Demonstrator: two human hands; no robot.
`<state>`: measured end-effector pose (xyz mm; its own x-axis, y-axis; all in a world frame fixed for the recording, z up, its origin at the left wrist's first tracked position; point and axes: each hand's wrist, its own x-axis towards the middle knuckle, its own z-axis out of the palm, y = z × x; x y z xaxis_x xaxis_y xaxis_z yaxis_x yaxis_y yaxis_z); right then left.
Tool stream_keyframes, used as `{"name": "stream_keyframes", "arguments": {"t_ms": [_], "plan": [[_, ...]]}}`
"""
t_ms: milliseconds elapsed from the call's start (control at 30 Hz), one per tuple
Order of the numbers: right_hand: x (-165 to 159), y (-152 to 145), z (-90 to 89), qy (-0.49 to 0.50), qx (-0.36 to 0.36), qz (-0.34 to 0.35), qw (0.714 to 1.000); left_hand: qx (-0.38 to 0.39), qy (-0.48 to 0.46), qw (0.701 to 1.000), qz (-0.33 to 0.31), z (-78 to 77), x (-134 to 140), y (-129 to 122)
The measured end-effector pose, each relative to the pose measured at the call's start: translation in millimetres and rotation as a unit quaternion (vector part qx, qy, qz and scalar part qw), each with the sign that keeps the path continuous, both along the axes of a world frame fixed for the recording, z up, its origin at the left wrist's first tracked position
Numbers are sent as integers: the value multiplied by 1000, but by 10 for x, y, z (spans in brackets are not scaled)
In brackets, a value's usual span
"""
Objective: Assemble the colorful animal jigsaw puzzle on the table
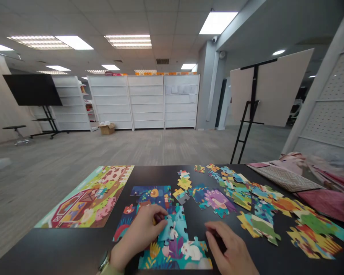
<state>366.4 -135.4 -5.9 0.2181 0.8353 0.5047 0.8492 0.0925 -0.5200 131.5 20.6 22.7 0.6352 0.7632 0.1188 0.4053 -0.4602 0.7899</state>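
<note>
A partly joined jigsaw puzzle (191, 263) with rabbits, plants and a dark blue upper part lies before me on the black table. My left hand (145, 229) reaches over its middle, thumb and fingers closed on a teal puzzle piece (167, 231) that overlaps the joined pieces. The hand hides part of the puzzle beneath it. Just off the puzzle's right edge, my right hand (227, 248) rests low over the table, fingers bent and apart from the thumb, with nothing visible in it. Nearby lies a joined section with a purple peacock (218, 200).
Loose puzzle pieces (237, 191) spread across the table's right side. At the left lies a farm picture sheet (88, 202). Pink and patterned cloth (318, 187) covers the far right edge. Beyond the table (74, 248) stand an easel board (272, 88), shelves and a screen.
</note>
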Motion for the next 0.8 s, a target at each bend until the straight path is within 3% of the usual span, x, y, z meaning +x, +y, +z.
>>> {"name": "stream_keyframes", "arguments": {"t_ms": [267,567,800], "plan": [[-18,6,3,-13,25,-8,1000,-21,23,999,-8,57,2,97],[5,36,-13,-28,44,-16,999,-98,32,991,-87,103,34,435],[-37,30,26,-30,46,-16,998,-104,23,990,-94,110,74,412]]}}
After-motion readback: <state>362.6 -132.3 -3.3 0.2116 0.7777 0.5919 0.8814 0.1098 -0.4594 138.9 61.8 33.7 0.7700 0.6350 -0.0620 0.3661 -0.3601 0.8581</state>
